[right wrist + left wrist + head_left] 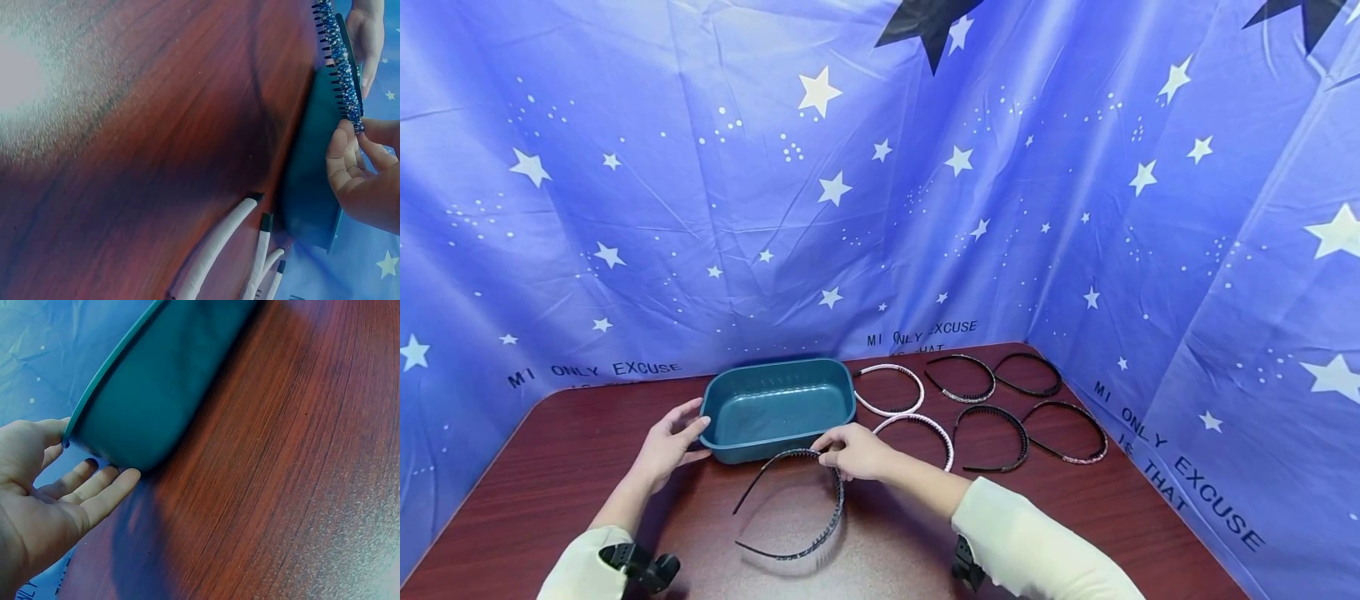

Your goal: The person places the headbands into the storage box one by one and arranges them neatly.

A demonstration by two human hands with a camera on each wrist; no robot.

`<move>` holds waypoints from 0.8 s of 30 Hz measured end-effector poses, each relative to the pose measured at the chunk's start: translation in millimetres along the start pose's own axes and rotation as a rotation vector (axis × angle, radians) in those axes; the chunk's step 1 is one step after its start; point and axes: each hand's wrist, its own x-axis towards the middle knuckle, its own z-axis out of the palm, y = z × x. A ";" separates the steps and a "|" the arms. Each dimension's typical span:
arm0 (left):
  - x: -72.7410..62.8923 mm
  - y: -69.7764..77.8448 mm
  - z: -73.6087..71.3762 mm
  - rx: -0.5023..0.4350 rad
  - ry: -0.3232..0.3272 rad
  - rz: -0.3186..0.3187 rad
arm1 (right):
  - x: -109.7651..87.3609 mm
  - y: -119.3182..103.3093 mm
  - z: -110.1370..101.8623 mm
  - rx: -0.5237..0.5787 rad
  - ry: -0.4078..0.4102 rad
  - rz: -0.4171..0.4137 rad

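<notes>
A teal plastic basin (778,450) stands on the table in the head view. At its left end my left hand (666,446) holds it, thumb at the rim. In the left wrist view that hand's fingers (103,497) lie against the basin's outer wall, low down. My right hand (857,452) pinches a dark headband (833,521) with toothed inner edge, in front of the basin. The right wrist view shows blue-silver glitter on this headband (340,59), between thumb and fingertips. Its two ends point left; whether they touch the table I cannot tell.
Right of the basin lie two white headbands (917,392), one partly behind my right forearm. Further right are several dark headbands (1022,433), some with glittery or patterned parts. Blue star-printed cloth (737,208) hangs behind the dark red table (587,417) and along its right side.
</notes>
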 end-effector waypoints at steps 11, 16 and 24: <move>0.3 -1.6 -0.6 0.008 -0.003 -0.008 | 1.6 -1.7 -17.3 0.015 0.030 -0.004; -0.2 -1.2 -0.6 0.010 -0.003 -0.010 | 3.6 -1.3 -25.2 0.022 0.053 -0.007; 0.3 -0.4 0.0 0.013 -0.003 -0.009 | 4.3 -1.8 -37.3 0.022 0.086 0.005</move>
